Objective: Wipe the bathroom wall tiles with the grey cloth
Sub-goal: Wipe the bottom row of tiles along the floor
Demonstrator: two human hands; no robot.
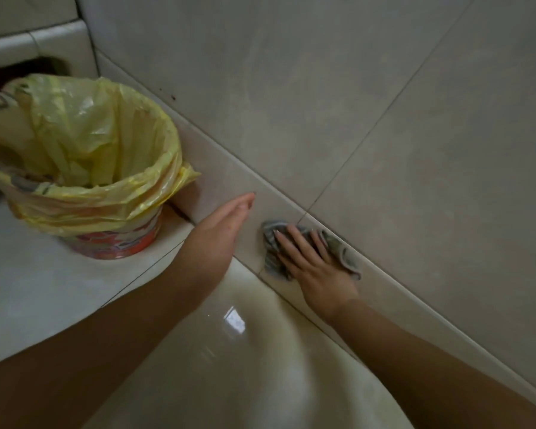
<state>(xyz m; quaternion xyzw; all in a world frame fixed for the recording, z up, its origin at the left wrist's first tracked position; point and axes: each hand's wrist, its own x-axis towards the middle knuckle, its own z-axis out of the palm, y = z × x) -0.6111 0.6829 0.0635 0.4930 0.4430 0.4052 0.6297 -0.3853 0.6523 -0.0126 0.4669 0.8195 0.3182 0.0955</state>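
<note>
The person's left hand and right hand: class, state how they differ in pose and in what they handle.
The left hand holds nothing; the right hand presses the crumpled grey cloth against the low beige wall tile. The left hand's fingers lie together, seen edge-on; the right hand's fingers are spread, its back to the camera. Both are open with straight fingers, by that tile.

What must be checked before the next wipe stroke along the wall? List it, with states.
1. Grey cloth pinned under the flat right hand against the low wall tile: ok.
2. Cloth spread out: not ok, bunched.
3. Left hand out of a leftward stroke: not ok, close beside the cloth.
4. Lined bin apart from both hands: ok.
5. Dark specks on the wall near the bin wiped: not ok, visible.
</note>
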